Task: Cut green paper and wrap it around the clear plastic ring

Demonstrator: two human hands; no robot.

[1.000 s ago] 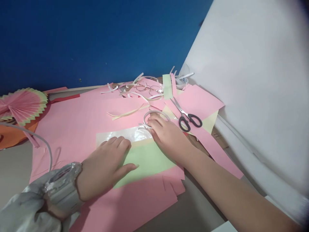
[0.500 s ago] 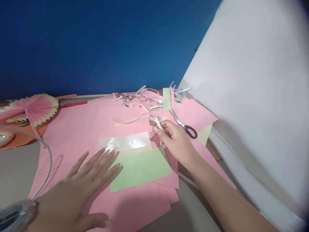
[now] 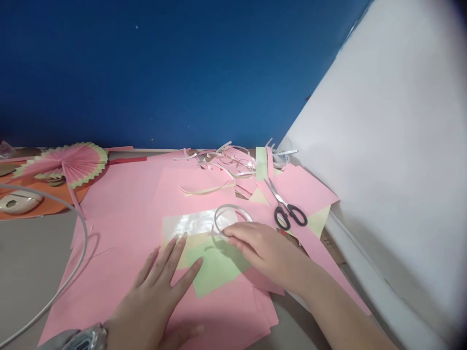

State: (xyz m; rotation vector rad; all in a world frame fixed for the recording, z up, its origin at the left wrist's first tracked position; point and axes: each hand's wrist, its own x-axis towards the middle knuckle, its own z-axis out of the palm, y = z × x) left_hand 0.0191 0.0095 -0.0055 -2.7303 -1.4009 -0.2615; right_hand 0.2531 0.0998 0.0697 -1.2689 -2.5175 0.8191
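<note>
My right hand (image 3: 251,248) pinches a narrow white ring that looks like a thin roll of tape (image 3: 233,206), over the right end of a shiny whitish strip (image 3: 189,223). Below that strip lies a light green paper (image 3: 213,274), with a pale yellow edge showing between them. My left hand (image 3: 160,284) rests flat with fingers spread, fingertips at the strip's lower edge and index finger by the green paper. My right hand hides part of the green paper. Black-handled scissors (image 3: 284,206) lie open on the papers to the right.
Large pink sheets (image 3: 120,243) cover much of the table. Glasses (image 3: 239,163) lie among curled paper strips at the back. A pink-and-green pleated paper fan (image 3: 80,165) and a white computer mouse (image 3: 20,201) are at the left. A white cable (image 3: 82,248) loops nearby.
My right hand has moved down and left with the tape, from beside the shiny strip to over its right end. The left hand has shifted slightly right. The view has moved a little left.
</note>
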